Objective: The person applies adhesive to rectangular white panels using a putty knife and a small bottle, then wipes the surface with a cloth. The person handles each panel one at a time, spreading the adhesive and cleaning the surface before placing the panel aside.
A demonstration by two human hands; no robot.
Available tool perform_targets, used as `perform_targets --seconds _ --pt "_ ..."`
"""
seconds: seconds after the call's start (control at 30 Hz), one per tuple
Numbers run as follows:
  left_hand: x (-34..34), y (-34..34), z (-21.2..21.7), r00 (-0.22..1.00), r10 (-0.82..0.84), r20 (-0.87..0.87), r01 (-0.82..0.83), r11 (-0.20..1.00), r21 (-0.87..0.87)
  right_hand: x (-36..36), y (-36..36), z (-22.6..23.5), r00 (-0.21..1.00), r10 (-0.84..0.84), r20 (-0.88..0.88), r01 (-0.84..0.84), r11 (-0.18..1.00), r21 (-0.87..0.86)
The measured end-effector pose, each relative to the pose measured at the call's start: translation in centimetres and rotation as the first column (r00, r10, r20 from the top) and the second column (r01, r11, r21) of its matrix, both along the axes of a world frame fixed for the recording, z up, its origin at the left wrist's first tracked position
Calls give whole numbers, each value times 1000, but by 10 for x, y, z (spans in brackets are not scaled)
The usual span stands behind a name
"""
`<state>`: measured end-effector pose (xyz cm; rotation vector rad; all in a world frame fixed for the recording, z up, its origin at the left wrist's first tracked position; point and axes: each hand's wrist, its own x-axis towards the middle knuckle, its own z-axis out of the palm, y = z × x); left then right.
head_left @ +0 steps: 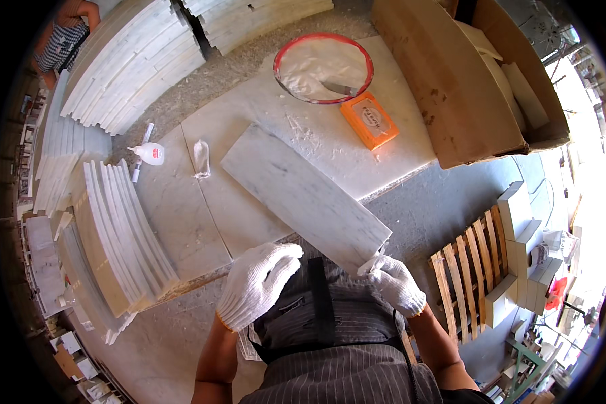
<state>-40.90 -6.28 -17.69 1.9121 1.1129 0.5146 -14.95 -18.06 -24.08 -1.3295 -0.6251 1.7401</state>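
Note:
A long grey-veined marble slab [306,195] lies slantwise on the pale stone worktop [249,232], its near end jutting past the front edge towards my apron. My right hand [396,284], in a white knitted glove, is closed in a pinch at the slab's near right corner. Whatever is between those fingertips is too small to make out. Left of the near end, my left hand [259,284] hovers in a matching glove, apart from the slab. Its fingers are loosely extended with the thumb apart, and it holds nothing.
A red-rimmed bowl of white paste [320,60] with a blade in it stands beyond the slab, beside an orange box [370,121]. Leftward are a crumpled white cloth [201,159], a squeeze bottle [149,153] and stacked strips [124,229]. A carton [444,94] and wooden pallet [471,269] are rightward.

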Motion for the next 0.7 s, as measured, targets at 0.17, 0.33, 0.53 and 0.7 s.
perform_targets --seconds 0.17,0.33,0.53,0.7 --pt "9 13 -8 988 76 -134 -20 926 377 -7 13 12 989 102 103 -97 994 -50" --pt "24 40 -22 903 40 -429 187 860 474 -5 16 13 986 136 91 -128 988 -88" --pt "33 48 -25 869 42 -493 225 853 470 -4 16 10 982 156 109 -149 987 -64" --pt "8 44 -18 968 0 -251 118 883 455 1 13 4 966 192 172 -190 981 -24"
